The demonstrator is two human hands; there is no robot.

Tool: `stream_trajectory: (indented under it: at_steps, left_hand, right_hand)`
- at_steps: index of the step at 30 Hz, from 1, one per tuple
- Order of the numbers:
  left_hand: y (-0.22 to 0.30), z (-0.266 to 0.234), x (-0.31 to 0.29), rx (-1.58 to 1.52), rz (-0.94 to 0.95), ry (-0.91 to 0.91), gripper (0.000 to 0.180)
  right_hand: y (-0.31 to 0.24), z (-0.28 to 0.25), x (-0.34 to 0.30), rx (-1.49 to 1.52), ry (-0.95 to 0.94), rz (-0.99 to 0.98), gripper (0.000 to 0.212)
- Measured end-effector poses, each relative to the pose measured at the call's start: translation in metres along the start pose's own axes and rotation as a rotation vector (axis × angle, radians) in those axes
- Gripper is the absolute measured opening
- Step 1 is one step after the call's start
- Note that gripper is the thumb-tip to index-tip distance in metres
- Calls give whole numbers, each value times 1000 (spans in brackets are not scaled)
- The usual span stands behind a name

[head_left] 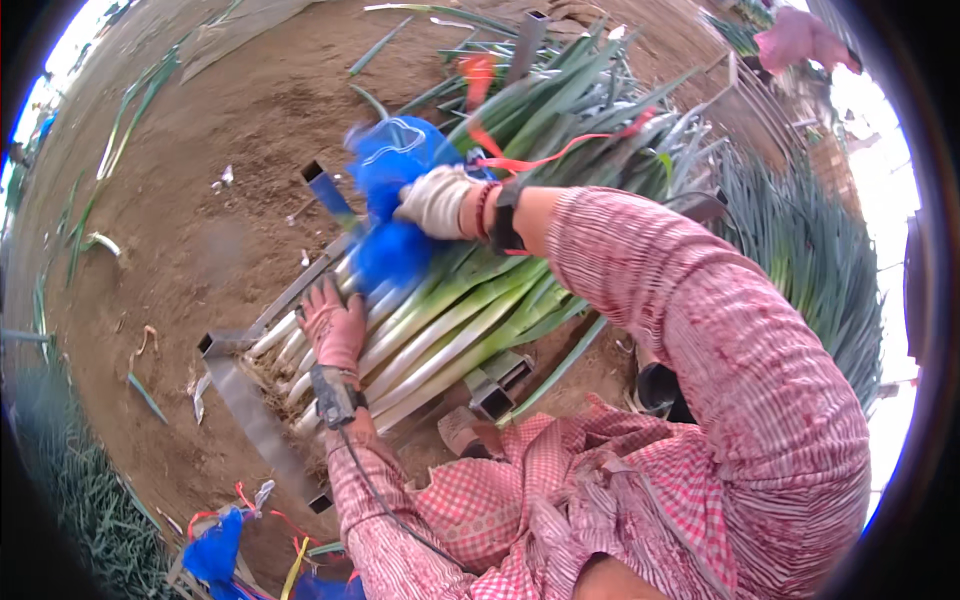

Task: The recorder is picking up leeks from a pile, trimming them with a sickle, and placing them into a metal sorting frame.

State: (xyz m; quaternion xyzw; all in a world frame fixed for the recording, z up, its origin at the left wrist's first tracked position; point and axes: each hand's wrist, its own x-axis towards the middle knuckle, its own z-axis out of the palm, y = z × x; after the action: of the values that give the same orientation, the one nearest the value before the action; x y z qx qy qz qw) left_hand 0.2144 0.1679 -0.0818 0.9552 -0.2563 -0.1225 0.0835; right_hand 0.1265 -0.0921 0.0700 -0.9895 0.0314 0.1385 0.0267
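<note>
A bundle of leeks (440, 345) lies across a metal frame, white root ends to the left and green leaves to the upper right. My left hand (335, 325), in what looks like a pinkish glove, rests on the white stems, fingers spread and flat. Above the middle of the bundle, my right hand (437, 202) in a pale glove is closed on a blue plastic bag (400, 155). The bag is smeared by motion, and part of it hangs down over the stems. Red ribbon (560, 150) trails over the leaves beside the right hand.
The metal frame (255, 420) has upright square-tube posts, one (325, 188) beyond the stems and another (500, 385) on the near side. More leeks (800, 250) are heaped at the right. Blue plastic (215, 548) and ribbons lie lower left. Loose leaves litter the soil (200, 240).
</note>
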Motion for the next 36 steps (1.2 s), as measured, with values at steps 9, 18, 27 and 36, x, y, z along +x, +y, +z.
stream_trajectory:
  at_steps: [9, 18, 27, 36]
  left_hand:
    - [2, 10, 4, 63, 10, 15, 69]
    - [-3, 14, 7, 64, 1, 10, 68]
    - [-9, 21, 12, 77, -12, -24, 71]
    - [-54, 46, 32, 174, 38, 81, 66]
  right_hand:
    - [209, -140, -142, -268, 169, 697, 33]
    - [99, -30, -172, 148, 200, 177, 29]
    - [234, -130, -271, -208, 123, 700, 29]
    - [282, -71, -552, -215, 328, 1116, 35]
